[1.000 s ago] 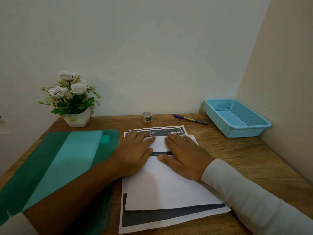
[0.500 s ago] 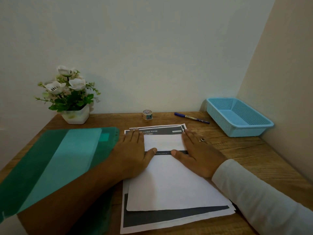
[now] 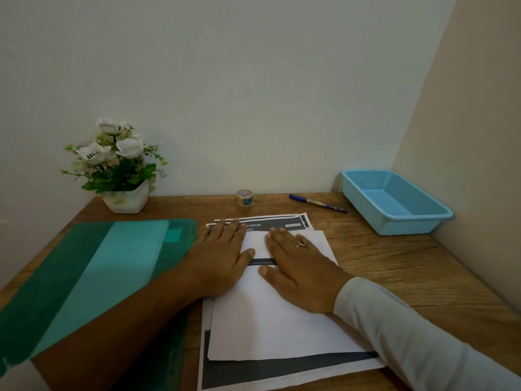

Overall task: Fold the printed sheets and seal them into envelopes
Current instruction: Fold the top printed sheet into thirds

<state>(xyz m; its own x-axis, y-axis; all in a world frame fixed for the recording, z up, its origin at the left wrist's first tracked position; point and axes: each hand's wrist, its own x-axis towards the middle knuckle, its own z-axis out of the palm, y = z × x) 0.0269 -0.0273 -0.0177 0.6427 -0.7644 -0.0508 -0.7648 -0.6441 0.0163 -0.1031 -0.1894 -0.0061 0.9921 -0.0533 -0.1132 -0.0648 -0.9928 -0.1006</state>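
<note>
A small home desk nook: a wooden worktop (image 3: 394, 266) pushed into a plain wall corner, with a potted artificial flower (image 3: 118, 170) upper left, pen (image 3: 317, 203), tape roll (image 3: 244, 197), and blue plastic basket (image 3: 394, 204) at right.

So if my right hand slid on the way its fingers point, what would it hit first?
Probably the tape roll, after crossing the header of the printed sheet; depth is unclear.

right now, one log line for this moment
step: pressing fold | left hand: flat on folded sheet | right hand: flat on it | tape roll: untouched
</note>
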